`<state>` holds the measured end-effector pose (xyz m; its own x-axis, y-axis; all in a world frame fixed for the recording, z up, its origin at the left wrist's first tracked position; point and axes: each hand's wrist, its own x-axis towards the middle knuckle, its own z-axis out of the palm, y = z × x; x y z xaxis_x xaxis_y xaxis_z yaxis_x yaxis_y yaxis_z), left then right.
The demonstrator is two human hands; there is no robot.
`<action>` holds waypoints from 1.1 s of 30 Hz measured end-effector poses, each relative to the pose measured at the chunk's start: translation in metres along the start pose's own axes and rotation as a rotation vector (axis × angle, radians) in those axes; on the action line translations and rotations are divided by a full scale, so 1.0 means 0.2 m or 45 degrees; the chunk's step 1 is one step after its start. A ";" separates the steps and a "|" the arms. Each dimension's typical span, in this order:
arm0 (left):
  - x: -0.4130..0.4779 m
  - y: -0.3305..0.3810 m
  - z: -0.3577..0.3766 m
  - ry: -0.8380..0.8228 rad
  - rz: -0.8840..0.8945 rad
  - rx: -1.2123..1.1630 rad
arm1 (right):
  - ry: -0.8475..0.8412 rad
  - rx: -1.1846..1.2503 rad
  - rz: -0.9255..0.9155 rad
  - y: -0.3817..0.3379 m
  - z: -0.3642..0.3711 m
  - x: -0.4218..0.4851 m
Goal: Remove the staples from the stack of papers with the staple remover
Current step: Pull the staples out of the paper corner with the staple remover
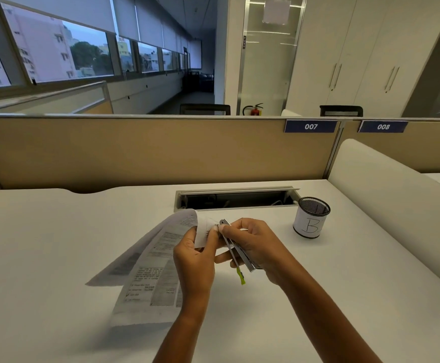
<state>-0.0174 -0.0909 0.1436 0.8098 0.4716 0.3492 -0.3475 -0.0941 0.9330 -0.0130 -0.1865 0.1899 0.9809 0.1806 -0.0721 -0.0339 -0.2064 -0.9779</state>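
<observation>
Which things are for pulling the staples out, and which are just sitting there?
For the job: stack of papers, staple remover, left hand gripping the papers, right hand holding the remover.
Just there: mesh cup marked B, cable slot, fire extinguisher.

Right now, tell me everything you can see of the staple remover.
The staple remover is a slim, flat, silvery tool, metal by its look, with a rounded tip that bears a small hole. The right hand grips it above the desk, tilted, tip pointing up and away, at the folded corner of the papers that the left hand pinches. A yellow-green piece shows below its near end. No staple can be made out.
</observation>
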 end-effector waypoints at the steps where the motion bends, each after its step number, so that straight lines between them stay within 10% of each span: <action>1: 0.00 0.00 0.00 -0.019 -0.015 0.004 | -0.018 -0.013 0.009 -0.01 -0.01 0.00; 33: -0.03 -0.03 0.02 -0.038 -0.137 -0.174 | 0.075 0.039 -0.011 0.06 0.03 -0.02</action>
<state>-0.0194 -0.0967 0.1363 0.8588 0.4459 0.2522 -0.3173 0.0765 0.9452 -0.0188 -0.1830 0.1772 0.9907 0.1252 -0.0525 -0.0301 -0.1750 -0.9841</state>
